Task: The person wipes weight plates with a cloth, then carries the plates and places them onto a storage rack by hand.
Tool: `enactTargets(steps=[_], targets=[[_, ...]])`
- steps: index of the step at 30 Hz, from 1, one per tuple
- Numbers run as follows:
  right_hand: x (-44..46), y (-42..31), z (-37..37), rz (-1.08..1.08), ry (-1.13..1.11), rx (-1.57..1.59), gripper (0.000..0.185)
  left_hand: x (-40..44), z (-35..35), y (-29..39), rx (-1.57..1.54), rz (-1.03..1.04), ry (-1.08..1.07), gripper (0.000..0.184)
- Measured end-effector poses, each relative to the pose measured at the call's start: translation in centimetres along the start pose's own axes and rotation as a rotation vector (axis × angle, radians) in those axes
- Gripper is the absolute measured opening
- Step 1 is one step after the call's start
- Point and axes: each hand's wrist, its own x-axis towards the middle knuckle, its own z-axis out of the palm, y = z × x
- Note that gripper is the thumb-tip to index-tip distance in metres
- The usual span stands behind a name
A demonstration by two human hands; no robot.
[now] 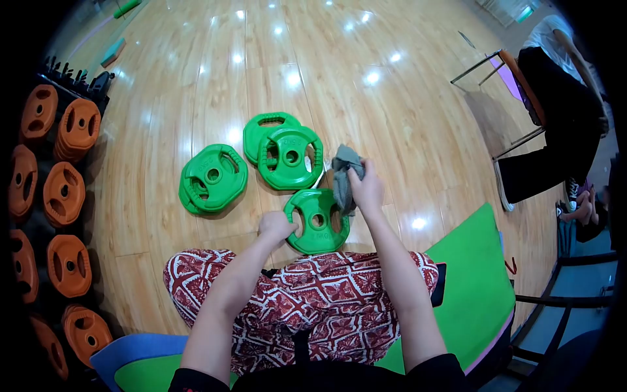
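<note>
A green weight plate (318,240) is in front of my crossed legs, its round centre hole facing up. My left hand (277,226) grips its left edge, fingers through the handle slot. In my right hand (368,189) is a bunched grey cloth (345,171), held at the plate's upper right side. Part of the plate's right edge is hidden behind the cloth. Just beyond lies another green weight plate (310,178), overlapping a further one (252,135). To the left, two more green plates (228,193) are stacked slightly askew on the floor.
Orange weight plates (68,264) hang on a rack along the left. A green mat (480,287) lies under and right of me, with a dark phone-like object (439,285) by my knee. At right, a person (555,98) sits on a chair (522,88); another person's legs show behind.
</note>
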Motion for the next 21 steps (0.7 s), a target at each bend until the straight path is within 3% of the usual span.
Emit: enactTargets(steps=[6,17,19,21], targets=[[1.7,0.1,-2.4,0.076,0.178,0.339,0.034,-2.1,-3.7,2.4,-0.089,-0.008,0.061,0.034],[1.7,-0.6,-3.0,0.070,0.179,0.408,0.034,-1.6,-6.9,3.1,-0.544,0.049,0.266,0.026],[1.5,-0.7,-3.0,0.101,0.158,0.430,0.034,-1.9,-7.5,3.6,-0.482,0.225,0.627,0.028],[1.7,-0.8,-3.1,0.063,0.224,0.491,0.034,-2.6,-8.3,3.5,-0.495,0.194,0.566,0.029]])
